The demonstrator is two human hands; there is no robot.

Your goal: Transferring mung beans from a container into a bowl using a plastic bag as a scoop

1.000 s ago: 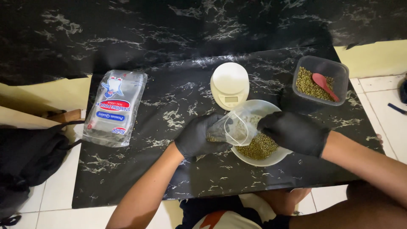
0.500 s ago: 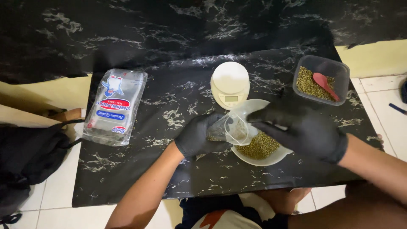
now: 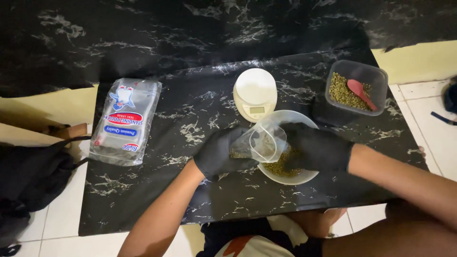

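Setting: a home floor used as a small packing station. A black marble-pattern sheet [image 3: 190, 104] is spread over white floor tiles [image 3: 419, 95], and the person sits at its edge (knees visible at the lower edge of the view). A digital scale [image 3: 255, 93], a pack of pouches [image 3: 124, 121] and a backpack [image 3: 28, 176] indicate domestic, informal weighing work.

Scale [image 3: 255, 93] behind bowl [image 3: 304, 177]; pouch pack [image 3: 124, 121] left, container [image 3: 356, 90] right.
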